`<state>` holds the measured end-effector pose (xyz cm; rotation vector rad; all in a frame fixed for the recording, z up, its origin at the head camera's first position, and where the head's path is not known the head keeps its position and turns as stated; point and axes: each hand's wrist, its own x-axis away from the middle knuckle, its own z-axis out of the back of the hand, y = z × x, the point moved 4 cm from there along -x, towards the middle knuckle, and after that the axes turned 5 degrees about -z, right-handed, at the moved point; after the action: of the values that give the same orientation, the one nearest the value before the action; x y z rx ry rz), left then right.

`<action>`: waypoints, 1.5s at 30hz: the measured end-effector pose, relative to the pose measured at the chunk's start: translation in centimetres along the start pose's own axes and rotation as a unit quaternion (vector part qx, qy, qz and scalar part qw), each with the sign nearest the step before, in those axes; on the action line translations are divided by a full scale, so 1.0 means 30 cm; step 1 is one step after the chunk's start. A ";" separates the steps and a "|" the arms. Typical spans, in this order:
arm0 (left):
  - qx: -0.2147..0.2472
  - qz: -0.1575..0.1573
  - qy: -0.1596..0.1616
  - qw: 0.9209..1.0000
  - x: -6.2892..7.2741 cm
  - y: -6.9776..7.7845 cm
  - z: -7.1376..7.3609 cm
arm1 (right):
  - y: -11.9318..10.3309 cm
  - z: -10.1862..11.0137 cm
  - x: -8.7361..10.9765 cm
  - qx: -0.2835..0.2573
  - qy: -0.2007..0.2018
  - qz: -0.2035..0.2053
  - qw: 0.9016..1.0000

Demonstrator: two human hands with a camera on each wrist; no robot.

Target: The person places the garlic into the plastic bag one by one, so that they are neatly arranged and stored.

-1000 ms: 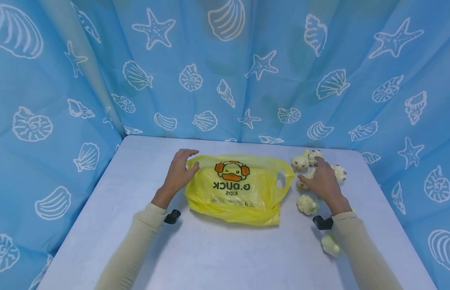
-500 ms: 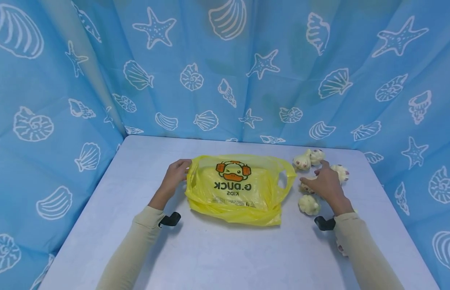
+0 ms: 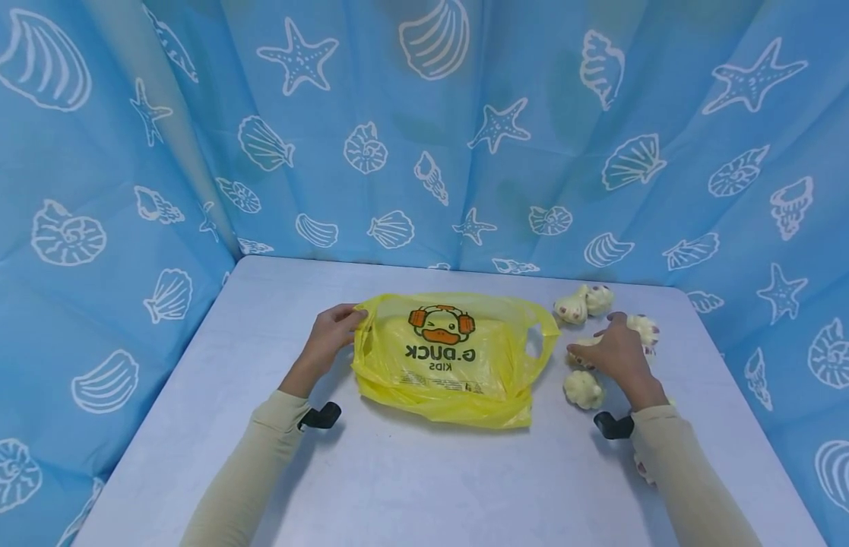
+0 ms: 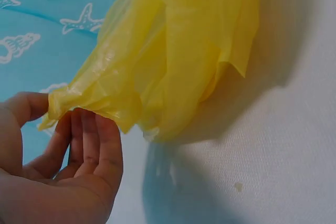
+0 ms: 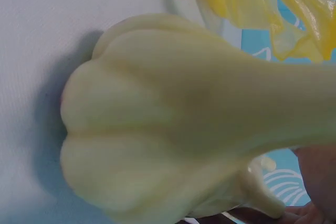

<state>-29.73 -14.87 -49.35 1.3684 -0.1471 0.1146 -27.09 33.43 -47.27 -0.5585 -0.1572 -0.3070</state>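
Observation:
A yellow plastic carrier bag [image 3: 492, 357] with a duck print lies flat on the table, its handles to the right. My left hand [image 3: 326, 339] pinches the bag's left edge between thumb and fingers; the left wrist view shows the gathered plastic [image 4: 100, 90] between them. Among the garlic bulbs on the right, my right hand [image 3: 619, 357] has thumb and fingers curled round one garlic bulb [image 3: 583, 362], partly hidden beneath it. Another garlic bulb [image 5: 142, 119] fills the right wrist view close up and hides most of that grip.
Two garlic bulbs [image 3: 572, 307] lie behind the right hand, and others [image 3: 644, 328] to its right. A nearer garlic bulb [image 3: 584, 390] sits between bag and wrist; one more [image 3: 643, 467] is half covered by the right sleeve. Blue shell-printed curtains [image 3: 424, 152] border the table [image 3: 424, 486].
My left hand has drawn back from above the bag's left edge, then come to pinch that edge. My right hand has lowered slightly around the garlic bulb. The bag has hardly moved.

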 end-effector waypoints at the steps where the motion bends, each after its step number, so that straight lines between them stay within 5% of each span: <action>1: 0.004 0.000 0.001 1.000 0.000 0.000 0.000 | -0.002 0.000 0.001 0.001 0.001 -0.001 1.000; 10: 0.055 0.025 0.007 0.998 0.000 -0.005 -0.003 | -0.015 -0.006 0.006 0.013 -0.001 0.031 0.999; 31: 0.056 0.023 0.009 0.998 -0.005 -0.015 -0.006 | -0.002 -0.005 0.018 -0.017 -0.011 0.037 0.999; 45: 0.058 0.025 0.007 0.998 -0.013 -0.022 -0.005 | -0.139 0.115 0.055 -0.062 0.092 0.143 0.984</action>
<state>-29.99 -14.86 -50.09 1.4801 -0.1640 0.1770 -27.13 31.54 -41.93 -0.6647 0.1209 -0.0883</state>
